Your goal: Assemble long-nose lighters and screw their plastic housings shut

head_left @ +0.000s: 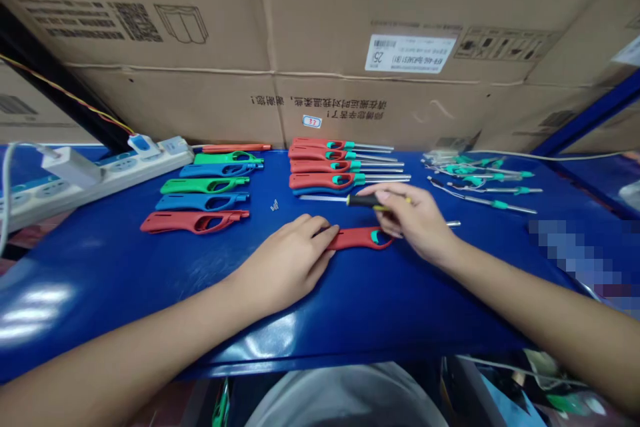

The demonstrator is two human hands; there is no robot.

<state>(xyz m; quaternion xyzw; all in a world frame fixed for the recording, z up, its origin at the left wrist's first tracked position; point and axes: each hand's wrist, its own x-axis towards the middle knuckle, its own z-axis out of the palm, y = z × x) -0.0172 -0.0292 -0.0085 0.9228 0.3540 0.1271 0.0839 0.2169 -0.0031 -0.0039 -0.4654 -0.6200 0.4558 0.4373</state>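
Note:
My left hand is closed around the left end of a red gas lighter lying on the blue table. The lighter has a turquoise trigger, and its metal tube shows beyond my right hand. Pinched in the fingers of my right hand is a screwdriver with a black and yellow handle, held above the lighter with its thin shaft pointing left. Several small screws lie in a little pile left of the screwdriver's tip.
Behind my hands lies a stack of red lighters with metal tubes. Green, blue and red lighter shells form a row at left, beside a white power strip. Wired metal tubes lie at right. A cardboard box stands along the back.

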